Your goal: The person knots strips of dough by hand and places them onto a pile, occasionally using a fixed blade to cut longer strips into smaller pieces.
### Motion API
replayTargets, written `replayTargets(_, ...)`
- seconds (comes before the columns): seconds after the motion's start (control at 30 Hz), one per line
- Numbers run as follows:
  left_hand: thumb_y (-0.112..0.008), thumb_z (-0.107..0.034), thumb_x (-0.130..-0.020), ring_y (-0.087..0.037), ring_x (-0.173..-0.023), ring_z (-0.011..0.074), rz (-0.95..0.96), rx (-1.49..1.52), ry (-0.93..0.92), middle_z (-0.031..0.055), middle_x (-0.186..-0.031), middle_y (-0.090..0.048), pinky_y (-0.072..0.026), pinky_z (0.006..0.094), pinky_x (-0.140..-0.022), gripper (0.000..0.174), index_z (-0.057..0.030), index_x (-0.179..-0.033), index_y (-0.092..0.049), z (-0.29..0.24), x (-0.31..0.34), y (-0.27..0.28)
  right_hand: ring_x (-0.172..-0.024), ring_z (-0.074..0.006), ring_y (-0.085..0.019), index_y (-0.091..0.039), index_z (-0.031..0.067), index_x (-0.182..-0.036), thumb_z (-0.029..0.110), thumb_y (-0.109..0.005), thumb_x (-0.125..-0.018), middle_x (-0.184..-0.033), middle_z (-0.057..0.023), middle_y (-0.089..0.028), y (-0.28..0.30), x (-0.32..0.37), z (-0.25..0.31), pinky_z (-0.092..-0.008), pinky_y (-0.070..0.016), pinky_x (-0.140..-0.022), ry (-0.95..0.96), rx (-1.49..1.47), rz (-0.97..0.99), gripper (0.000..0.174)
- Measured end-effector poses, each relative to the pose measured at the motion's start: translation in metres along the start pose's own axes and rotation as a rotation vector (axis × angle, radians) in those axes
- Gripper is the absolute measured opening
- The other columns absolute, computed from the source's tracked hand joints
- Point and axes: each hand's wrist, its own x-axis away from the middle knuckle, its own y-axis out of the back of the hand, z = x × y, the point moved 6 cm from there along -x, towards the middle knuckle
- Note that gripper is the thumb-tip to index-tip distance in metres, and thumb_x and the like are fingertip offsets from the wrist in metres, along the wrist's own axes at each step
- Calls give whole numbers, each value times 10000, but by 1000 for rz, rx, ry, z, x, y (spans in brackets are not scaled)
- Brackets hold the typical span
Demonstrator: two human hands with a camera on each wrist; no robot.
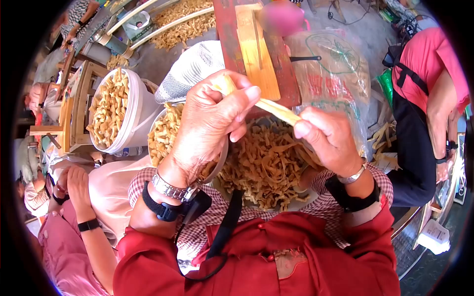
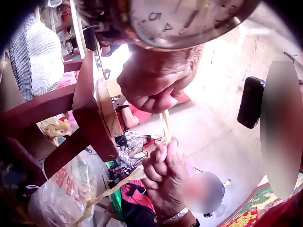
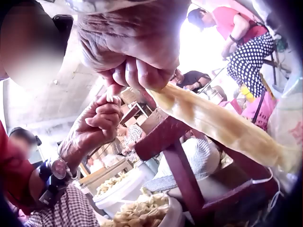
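A pale yellow strip (image 1: 277, 109) is stretched between the two hands, above a basin of brown knotted or curled pieces (image 1: 266, 163). The left hand (image 1: 210, 118) (image 2: 154, 80) pinches one part of it between thumb and fingers. Curled fingers of the right hand (image 1: 332, 140) (image 2: 164, 177) grip the strip a short way to the right. In the right wrist view, a wide length of strip (image 3: 213, 116) trails from the right hand (image 3: 130, 49), with the left hand (image 3: 97, 123) close by. The palm hides how the strip runs inside the left hand.
A wooden board (image 1: 256, 54) lies on a red bench (image 1: 291, 74) ahead. At the left stand a white bucket (image 1: 136, 111) of knotted pieces and another filled container (image 1: 165, 130). A clear plastic bag (image 1: 340, 74) is at the right. People sit on both sides.
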Motion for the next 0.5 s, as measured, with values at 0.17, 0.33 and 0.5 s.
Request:
replayTargets(0.17, -611, -78, -869, -386, -440, 36, 34, 22, -157, -25, -603, -489, -348, 196, -382, 66, -33, -884, -566, -25, -31, -1, -536, -349, -484, -529, 28, -772, 243, -504, -917, -615, -169, -463, 28, -43, 4, -396, -357, -493, 91, 302, -146, 261)
replayTargets(0.33, -601, -119, -885, -360, -451, 35, -47, -55, -251, -24, -649, -492, -333, 190, -417, 88, -41, -890, -560, -31, -59, 0, -573, -368, -518, -539, 39, -788, 247, -501, -912, -614, -180, -489, 39, -72, -12, -421, -379, -509, 39, 320, -249, 245)
replayTargets(0.5, -596, -141, -886, -392, -446, 33, -188, -355, -233, -26, -611, -494, -333, 191, -392, 105, -45, -858, -566, -3, -74, 29, -599, -374, -554, -546, 40, -842, 198, -508, -887, -640, -191, -544, 12, -75, -50, -459, -396, -532, 92, 626, -191, 169)
